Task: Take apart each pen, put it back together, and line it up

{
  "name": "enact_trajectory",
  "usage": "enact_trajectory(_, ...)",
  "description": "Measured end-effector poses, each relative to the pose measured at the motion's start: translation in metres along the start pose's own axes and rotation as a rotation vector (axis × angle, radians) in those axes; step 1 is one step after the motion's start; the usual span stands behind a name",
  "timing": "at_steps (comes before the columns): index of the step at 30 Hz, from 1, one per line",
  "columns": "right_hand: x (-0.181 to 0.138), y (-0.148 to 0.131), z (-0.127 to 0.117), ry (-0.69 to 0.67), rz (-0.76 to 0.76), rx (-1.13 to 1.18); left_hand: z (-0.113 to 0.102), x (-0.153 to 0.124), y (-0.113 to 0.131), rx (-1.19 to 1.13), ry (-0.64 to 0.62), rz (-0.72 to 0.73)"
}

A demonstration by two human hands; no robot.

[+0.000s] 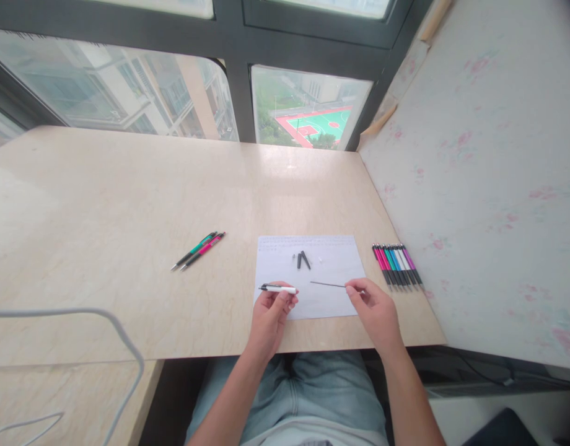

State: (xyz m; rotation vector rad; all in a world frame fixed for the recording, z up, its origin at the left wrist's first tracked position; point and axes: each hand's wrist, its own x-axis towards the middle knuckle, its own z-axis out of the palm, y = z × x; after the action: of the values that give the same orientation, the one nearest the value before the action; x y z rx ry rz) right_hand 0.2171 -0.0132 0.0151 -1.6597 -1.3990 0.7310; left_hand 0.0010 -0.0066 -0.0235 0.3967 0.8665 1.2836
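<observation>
Over the left part of a white sheet of paper [313,306], my left hand [272,313] is closed on a white pen barrel [285,289] with a black clip end pointing left. A thin dark pen refill [328,284] is pinched by its right end in my right hand [373,306], its other end pointing left toward the barrel but apart from it. On the paper beyond my hands lie two black pen pieces [305,259], with a tiny part [293,256] beside them. A small pale piece [320,260] lies to their right.
A row of several coloured pens [396,266] lies at the right, near the flowered wall [475,186]. Two pens, one green [194,250] and one pink [204,250], lie at the left. A grey cable [120,328] arches across the lower left. Windows stand behind the tabletop [127,198].
</observation>
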Motion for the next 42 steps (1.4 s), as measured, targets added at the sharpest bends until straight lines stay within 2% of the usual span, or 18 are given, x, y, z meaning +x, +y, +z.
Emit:
enact_trajectory(4, 0.008, 0.022, 0.014, 0.175, 0.020, -0.114, 0.000, 0.001, 0.000, 0.001, 0.000, -0.002)
enact_trajectory(9, 0.014, 0.030, 0.038, 0.223, -0.087, -0.327, 0.004, 0.000, 0.004, -0.001, 0.007, -0.005)
enact_trajectory(15, 0.019, 0.023, 0.055, 0.121, -0.216, -0.534, 0.004, -0.001, 0.003, -0.006, 0.002, -0.013)
enact_trajectory(26, 0.062, 0.016, 0.064, 0.031, -0.189, -0.574, 0.005, -0.002, 0.004, 0.003, 0.010, -0.025)
enact_trajectory(29, 0.062, 0.009, 0.063, 0.025, -0.199, -0.542, 0.004, -0.002, 0.002, -0.005, 0.005, -0.029)
enact_trajectory(32, 0.050, -0.004, 0.056, -0.014, -0.184, -0.375, 0.003, -0.002, 0.001, -0.012, -0.001, -0.029)
enact_trajectory(35, 0.030, -0.023, 0.044, -0.165, -0.109, -0.125, 0.003, -0.001, 0.001, -0.019, -0.006, -0.032)
enact_trajectory(37, 0.018, -0.034, 0.039, -0.263, -0.080, -0.050, 0.003, -0.001, 0.001, -0.021, 0.005, -0.028)
enact_trajectory(42, 0.005, -0.049, 0.041, -0.276, -0.142, 0.010, 0.002, 0.000, 0.001, -0.010, -0.006, -0.009)
